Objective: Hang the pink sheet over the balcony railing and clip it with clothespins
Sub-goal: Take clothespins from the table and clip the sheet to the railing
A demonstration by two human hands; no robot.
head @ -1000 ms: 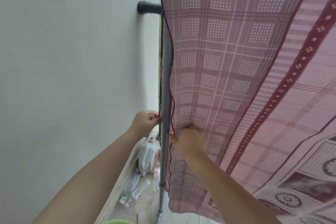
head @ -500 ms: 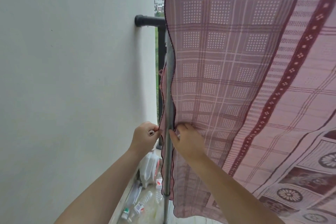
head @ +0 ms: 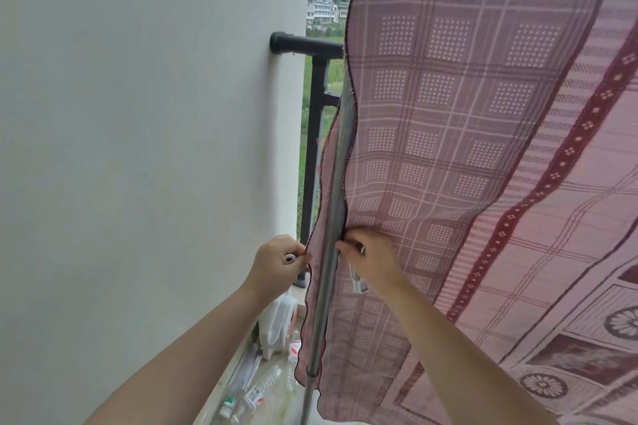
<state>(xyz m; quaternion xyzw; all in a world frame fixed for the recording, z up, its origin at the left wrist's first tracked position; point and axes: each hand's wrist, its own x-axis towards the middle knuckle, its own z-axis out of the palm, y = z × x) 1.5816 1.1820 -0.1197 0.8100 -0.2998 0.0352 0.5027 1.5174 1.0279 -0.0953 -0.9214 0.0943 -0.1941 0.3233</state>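
The pink checked sheet hangs from above and fills the right of the view, its dark scalloped edge running down beside a grey metal pole. One layer of the sheet lies left of the pole, the other right of it. My left hand pinches the left layer's edge. My right hand pinches the sheet just right of the pole. The black balcony railing juts from the wall behind the sheet. No clothespin is visible.
A white wall closes off the left side. On the floor below lie a white plastic jug and several empty bottles. Beyond the railing are green fields and distant buildings.
The view has tilted up, showing the railing, hills and sky. Both hands stay at the sheet's edge by the pole; the right hand now pinches the cloth rather than pushing it.
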